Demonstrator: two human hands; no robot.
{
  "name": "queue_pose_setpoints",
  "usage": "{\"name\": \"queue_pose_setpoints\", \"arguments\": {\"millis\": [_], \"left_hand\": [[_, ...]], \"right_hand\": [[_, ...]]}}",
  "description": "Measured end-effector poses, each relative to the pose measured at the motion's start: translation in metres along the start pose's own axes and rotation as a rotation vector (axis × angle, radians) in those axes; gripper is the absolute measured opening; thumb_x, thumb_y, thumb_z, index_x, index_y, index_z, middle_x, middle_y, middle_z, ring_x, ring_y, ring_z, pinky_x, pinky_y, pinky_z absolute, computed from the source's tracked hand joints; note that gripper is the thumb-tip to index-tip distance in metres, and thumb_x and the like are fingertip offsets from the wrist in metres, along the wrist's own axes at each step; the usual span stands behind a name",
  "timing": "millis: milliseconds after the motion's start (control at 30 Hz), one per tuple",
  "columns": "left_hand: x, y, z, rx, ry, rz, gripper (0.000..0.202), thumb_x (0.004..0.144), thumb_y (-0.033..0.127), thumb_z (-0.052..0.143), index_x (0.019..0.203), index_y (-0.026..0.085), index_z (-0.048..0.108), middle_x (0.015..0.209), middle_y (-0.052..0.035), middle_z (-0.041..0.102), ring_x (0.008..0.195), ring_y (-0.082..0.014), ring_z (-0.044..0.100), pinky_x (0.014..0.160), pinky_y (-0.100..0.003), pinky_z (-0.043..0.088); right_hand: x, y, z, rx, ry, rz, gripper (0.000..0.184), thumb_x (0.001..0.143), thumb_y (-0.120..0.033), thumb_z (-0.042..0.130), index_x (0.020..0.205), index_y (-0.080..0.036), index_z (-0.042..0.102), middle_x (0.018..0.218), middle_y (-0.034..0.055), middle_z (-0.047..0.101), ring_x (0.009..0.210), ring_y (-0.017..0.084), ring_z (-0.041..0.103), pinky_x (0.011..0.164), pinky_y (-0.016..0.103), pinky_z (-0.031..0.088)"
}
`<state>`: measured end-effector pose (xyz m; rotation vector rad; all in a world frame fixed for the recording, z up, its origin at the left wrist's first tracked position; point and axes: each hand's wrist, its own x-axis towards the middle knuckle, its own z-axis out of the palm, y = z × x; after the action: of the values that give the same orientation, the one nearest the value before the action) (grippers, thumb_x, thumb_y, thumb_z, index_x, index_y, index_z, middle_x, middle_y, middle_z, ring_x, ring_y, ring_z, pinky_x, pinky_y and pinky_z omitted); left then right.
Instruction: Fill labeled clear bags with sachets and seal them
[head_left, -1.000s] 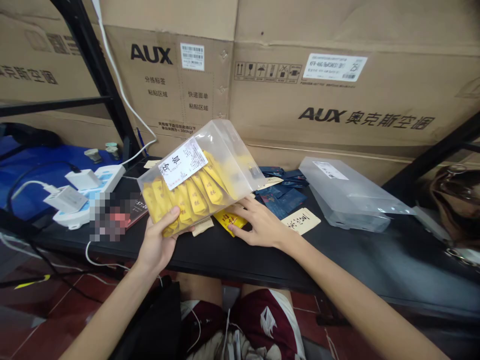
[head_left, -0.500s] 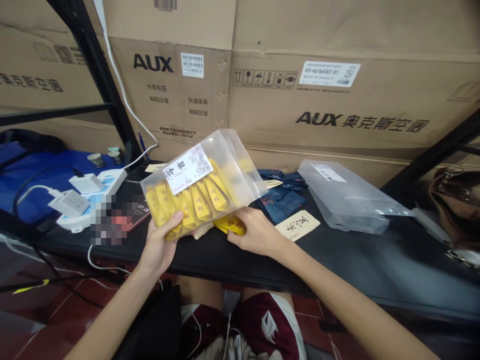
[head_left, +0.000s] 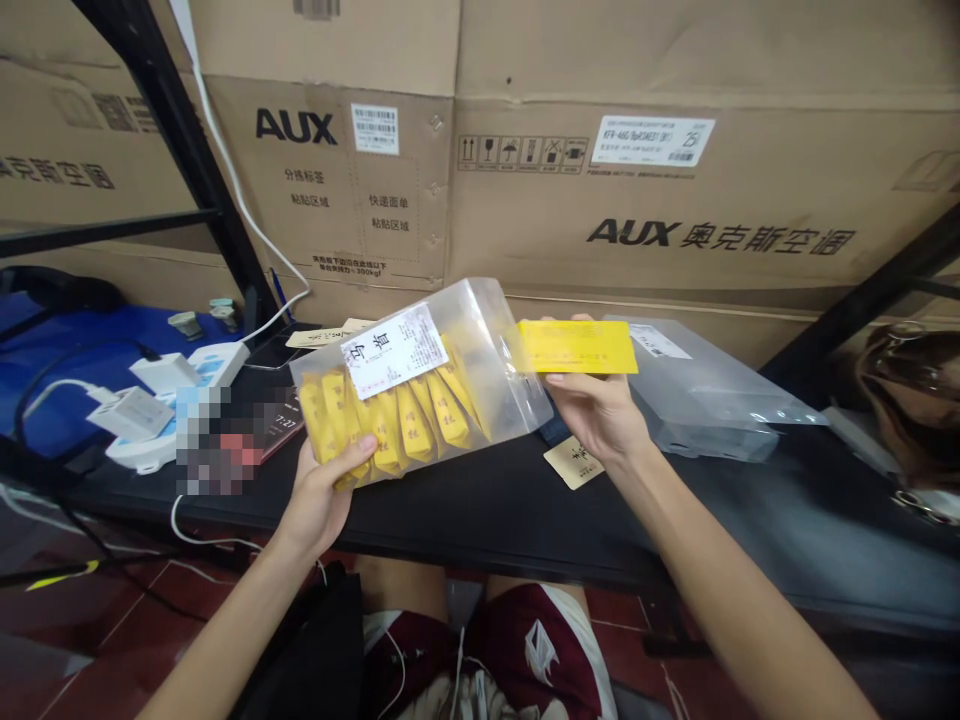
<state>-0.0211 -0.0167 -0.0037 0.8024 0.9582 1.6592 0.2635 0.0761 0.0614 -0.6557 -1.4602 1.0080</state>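
Note:
My left hand (head_left: 324,490) grips the lower left end of a clear plastic box (head_left: 420,385) and holds it tilted above the black table (head_left: 480,500). Several yellow packets (head_left: 390,420) stand in a row inside it, and a white label (head_left: 394,350) sits on its top face. My right hand (head_left: 596,410) is closed on a single yellow packet (head_left: 577,347), held flat just right of the box's open end. A beige packet (head_left: 574,462) lies on the table under that hand.
A second clear plastic box (head_left: 697,390) lies on the table at the right. Large AUX cardboard cartons (head_left: 645,200) line the back. A white power strip with chargers (head_left: 169,385) and a phone (head_left: 274,425) sit at the left. Black shelf posts (head_left: 187,170) stand at the left.
My right hand picked the yellow packet up from the table under the box and lifted it up and right to the box's open end. The box moved slightly right.

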Motion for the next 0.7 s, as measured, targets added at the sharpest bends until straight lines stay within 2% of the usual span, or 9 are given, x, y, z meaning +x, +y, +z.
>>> {"name": "queue_pose_setpoints", "arguments": {"millis": [100,200,267,333,433,567,633,700], "left_hand": [[-0.001,-0.001,0.0,0.032,-0.018,-0.002,0.073,0.066,0.031,0.103,0.133,0.022,0.074,0.124,-0.0116,0.081,0.115,-0.035,0.079,0.089,-0.039,0.069],[-0.001,-0.002,-0.002,0.049,-0.038,-0.002,0.073,0.067,0.031,0.103,0.133,0.022,0.074,0.122,-0.0111,0.082,0.114,-0.0346,0.079,0.092,-0.041,0.068],[-0.001,-0.003,-0.003,0.056,-0.041,0.004,0.072,0.067,0.029,0.103,0.132,0.022,0.074,0.121,-0.011,0.082,0.114,-0.0343,0.079,0.094,-0.041,0.068],[-0.001,-0.004,-0.004,0.061,-0.039,-0.001,0.073,0.065,0.028,0.103,0.132,0.021,0.074,0.121,-0.0111,0.082,0.114,-0.0342,0.079,0.096,-0.041,0.068],[-0.002,-0.004,-0.004,0.071,-0.044,-0.02,0.076,0.063,0.029,0.104,0.133,0.02,0.074,0.123,-0.0126,0.082,0.112,-0.0354,0.08,0.093,-0.041,0.069],[-0.005,-0.002,-0.006,0.071,-0.09,-0.05,0.078,0.063,0.031,0.103,0.134,0.019,0.073,0.122,-0.0142,0.082,0.11,-0.0384,0.08,0.089,-0.044,0.07],[-0.006,-0.001,-0.007,0.055,-0.108,-0.058,0.08,0.065,0.033,0.102,0.138,0.02,0.071,0.121,-0.0136,0.082,0.111,-0.0393,0.08,0.09,-0.047,0.07],[-0.006,-0.001,-0.007,0.042,-0.101,-0.053,0.081,0.067,0.032,0.102,0.14,0.021,0.07,0.124,-0.0129,0.082,0.114,-0.0388,0.079,0.093,-0.047,0.069]], "right_hand": [[-0.004,-0.008,0.004,-0.028,-0.098,-0.008,0.062,0.072,-0.052,0.081,0.129,-0.038,0.061,0.12,0.0049,0.073,0.122,0.033,0.069,0.095,0.054,0.065],[-0.008,-0.013,0.002,-0.075,-0.16,-0.025,0.061,0.073,-0.059,0.084,0.126,-0.036,0.062,0.118,0.0057,0.071,0.111,0.032,0.069,0.084,0.049,0.064],[-0.009,-0.019,-0.003,-0.177,-0.182,-0.093,0.057,0.071,-0.053,0.088,0.119,-0.033,0.064,0.116,0.0053,0.07,0.103,0.029,0.068,0.082,0.045,0.062],[-0.008,-0.029,-0.011,-0.317,-0.226,-0.176,0.053,0.069,-0.042,0.093,0.113,-0.031,0.066,0.112,0.0041,0.07,0.096,0.027,0.068,0.084,0.043,0.06],[-0.007,-0.05,-0.021,-0.462,-0.382,-0.241,0.046,0.07,-0.026,0.092,0.109,-0.03,0.067,0.105,0.0027,0.071,0.087,0.024,0.069,0.08,0.041,0.059],[-0.011,-0.076,-0.02,-0.349,-0.587,-0.121,0.045,0.072,-0.022,0.088,0.111,-0.029,0.067,0.108,0.0058,0.075,0.09,0.026,0.074,0.07,0.036,0.059],[-0.013,-0.085,-0.016,-0.313,-0.636,-0.085,0.042,0.075,-0.023,0.086,0.112,-0.027,0.068,0.108,0.006,0.076,0.092,0.025,0.075,0.071,0.033,0.059],[-0.013,-0.09,-0.013,-0.386,-0.647,-0.085,0.037,0.078,-0.02,0.083,0.113,-0.026,0.071,0.106,0.0034,0.076,0.086,0.021,0.074,0.069,0.03,0.058]]}}
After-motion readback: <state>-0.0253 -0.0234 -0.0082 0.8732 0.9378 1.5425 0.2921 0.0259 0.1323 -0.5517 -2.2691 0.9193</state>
